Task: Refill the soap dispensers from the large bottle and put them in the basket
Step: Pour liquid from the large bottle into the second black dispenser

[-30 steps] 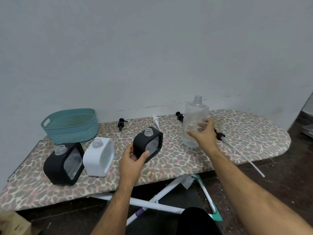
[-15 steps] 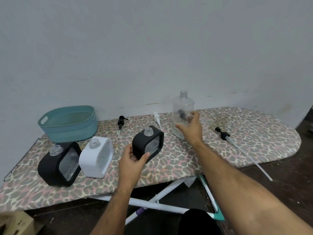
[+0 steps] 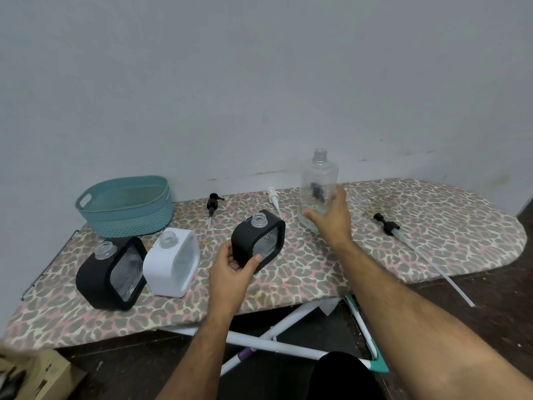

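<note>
Centre frame, on ironing board (image 3: 432, 223): left hand (image 3: 230, 269) grips uncapped black dispenser (image 3: 259, 241); right hand (image 3: 331, 217) wraps large bottle (image 3: 317, 183), upright. Two more dispensers lower left, open. Basket (image 3: 127, 206) upper left holds nothing. No pour yet; all refills pending.

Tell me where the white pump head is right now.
The white pump head lies near the back edge of the ironing board, between the black pump on its left and the large clear bottle on its right.
</note>
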`<control>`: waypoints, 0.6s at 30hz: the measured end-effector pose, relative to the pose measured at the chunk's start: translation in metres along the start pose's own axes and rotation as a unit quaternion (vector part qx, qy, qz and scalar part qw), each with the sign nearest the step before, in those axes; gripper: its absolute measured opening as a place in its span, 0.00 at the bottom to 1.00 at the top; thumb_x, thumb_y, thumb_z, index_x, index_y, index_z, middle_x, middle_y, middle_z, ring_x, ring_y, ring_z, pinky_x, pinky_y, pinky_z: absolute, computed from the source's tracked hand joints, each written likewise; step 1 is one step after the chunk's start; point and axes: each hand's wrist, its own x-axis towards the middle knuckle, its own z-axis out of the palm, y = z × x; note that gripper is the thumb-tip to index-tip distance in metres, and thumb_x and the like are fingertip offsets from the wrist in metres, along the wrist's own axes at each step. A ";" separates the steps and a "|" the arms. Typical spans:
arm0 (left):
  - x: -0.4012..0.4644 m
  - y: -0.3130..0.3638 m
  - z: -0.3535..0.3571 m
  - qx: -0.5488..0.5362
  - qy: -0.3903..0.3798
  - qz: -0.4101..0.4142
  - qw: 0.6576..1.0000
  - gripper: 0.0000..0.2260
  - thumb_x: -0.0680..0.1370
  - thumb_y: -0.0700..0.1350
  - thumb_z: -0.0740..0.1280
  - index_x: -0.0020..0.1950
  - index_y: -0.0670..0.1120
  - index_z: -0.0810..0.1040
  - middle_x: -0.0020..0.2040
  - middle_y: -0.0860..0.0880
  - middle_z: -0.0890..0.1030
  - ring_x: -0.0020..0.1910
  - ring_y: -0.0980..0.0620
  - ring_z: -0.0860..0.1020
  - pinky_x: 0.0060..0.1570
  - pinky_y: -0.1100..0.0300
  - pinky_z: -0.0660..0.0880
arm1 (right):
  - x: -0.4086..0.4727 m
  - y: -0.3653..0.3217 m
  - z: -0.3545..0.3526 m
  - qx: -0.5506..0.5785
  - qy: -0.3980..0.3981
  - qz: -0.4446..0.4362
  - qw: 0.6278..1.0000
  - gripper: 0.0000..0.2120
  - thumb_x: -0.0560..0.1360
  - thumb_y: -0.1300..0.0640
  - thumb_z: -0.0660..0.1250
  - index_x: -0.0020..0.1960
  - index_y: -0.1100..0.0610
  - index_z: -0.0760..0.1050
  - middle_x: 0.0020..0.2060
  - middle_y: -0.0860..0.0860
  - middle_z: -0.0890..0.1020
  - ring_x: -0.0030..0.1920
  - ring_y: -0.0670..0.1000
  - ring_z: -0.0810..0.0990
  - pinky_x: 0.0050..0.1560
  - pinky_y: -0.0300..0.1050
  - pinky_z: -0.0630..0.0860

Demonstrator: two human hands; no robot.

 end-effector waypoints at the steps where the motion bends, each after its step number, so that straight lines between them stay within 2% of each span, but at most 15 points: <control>1: 0.000 0.000 0.000 0.000 0.001 -0.001 1.000 0.22 0.72 0.47 0.77 0.61 0.57 0.72 0.55 0.59 0.79 0.55 0.58 0.79 0.55 0.60 0.77 | -0.004 0.001 0.000 -0.017 0.037 -0.003 0.999 0.44 0.70 0.51 0.77 0.77 0.54 0.55 0.74 0.54 0.66 0.73 0.54 0.66 0.72 0.50 0.60; 2: 0.000 0.001 -0.001 0.000 0.000 -0.002 1.000 0.22 0.72 0.47 0.77 0.61 0.57 0.72 0.55 0.59 0.79 0.55 0.59 0.79 0.54 0.61 0.77 | -0.010 0.003 0.000 -0.041 0.089 -0.021 0.995 0.41 0.72 0.48 0.74 0.77 0.55 0.56 0.74 0.54 0.65 0.73 0.54 0.64 0.75 0.52 0.58; 3: 0.000 0.001 -0.001 -0.002 0.000 -0.003 1.000 0.22 0.72 0.46 0.77 0.61 0.57 0.72 0.54 0.60 0.79 0.54 0.59 0.79 0.54 0.61 0.77 | -0.019 0.004 0.001 -0.059 0.141 -0.051 0.987 0.36 0.74 0.46 0.72 0.75 0.56 0.59 0.71 0.54 0.67 0.72 0.53 0.64 0.76 0.55 0.59; 4: -0.001 0.002 -0.001 -0.004 0.000 -0.003 1.000 0.22 0.72 0.46 0.77 0.60 0.57 0.72 0.54 0.60 0.79 0.54 0.60 0.79 0.53 0.62 0.77 | -0.029 0.003 0.003 -0.061 0.176 -0.086 0.979 0.30 0.75 0.47 0.69 0.71 0.56 0.63 0.68 0.54 0.70 0.68 0.52 0.67 0.73 0.56 0.64; 5: 0.000 0.003 0.000 -0.004 0.000 -0.003 1.000 0.22 0.72 0.46 0.77 0.60 0.57 0.72 0.53 0.61 0.79 0.53 0.60 0.79 0.53 0.63 0.76 | -0.038 0.002 0.006 -0.047 0.175 -0.111 0.977 0.23 0.77 0.49 0.67 0.68 0.56 0.67 0.64 0.53 0.72 0.64 0.50 0.69 0.70 0.55 0.68; 7: -0.001 0.003 0.000 -0.001 0.001 -0.004 1.000 0.22 0.72 0.46 0.77 0.61 0.56 0.72 0.53 0.61 0.79 0.53 0.60 0.79 0.53 0.62 0.77 | -0.058 -0.004 0.014 0.013 0.083 -0.121 0.989 0.13 0.79 0.51 0.65 0.61 0.55 0.73 0.57 0.50 0.75 0.57 0.47 0.73 0.63 0.51 0.75; 8: -0.001 0.004 0.000 0.002 0.002 -0.005 1.000 0.22 0.72 0.46 0.77 0.61 0.56 0.72 0.54 0.60 0.79 0.54 0.60 0.79 0.54 0.61 0.77 | -0.066 -0.007 0.018 0.043 0.019 -0.106 0.993 0.11 0.80 0.51 0.64 0.60 0.54 0.74 0.55 0.48 0.77 0.55 0.45 0.75 0.61 0.48 0.76; 11: -0.001 0.003 -0.001 0.008 0.000 -0.012 1.000 0.23 0.71 0.47 0.77 0.62 0.55 0.73 0.55 0.57 0.80 0.54 0.58 0.80 0.56 0.58 0.78 | -0.083 -0.016 0.030 0.132 -0.122 -0.035 0.983 0.15 0.82 0.49 0.61 0.65 0.54 0.73 0.56 0.47 0.79 0.57 0.45 0.77 0.58 0.41 0.74; 15: -0.004 0.008 -0.005 0.007 -0.010 -0.022 1.000 0.26 0.72 0.46 0.77 0.67 0.50 0.73 0.57 0.54 0.81 0.54 0.59 0.80 0.57 0.60 0.78 | -0.086 -0.024 0.041 0.167 -0.195 0.004 0.967 0.10 0.83 0.48 0.56 0.61 0.49 0.72 0.52 0.43 0.78 0.58 0.48 0.78 0.58 0.43 0.73; 18: -0.010 0.010 -0.008 0.022 0.001 -0.020 1.000 0.25 0.72 0.46 0.77 0.66 0.51 0.73 0.54 0.58 0.80 0.54 0.60 0.79 0.57 0.60 0.78 | -0.083 -0.027 0.048 0.189 -0.214 0.013 0.958 0.12 0.83 0.49 0.57 0.62 0.50 0.73 0.56 0.46 0.79 0.60 0.48 0.77 0.65 0.48 0.73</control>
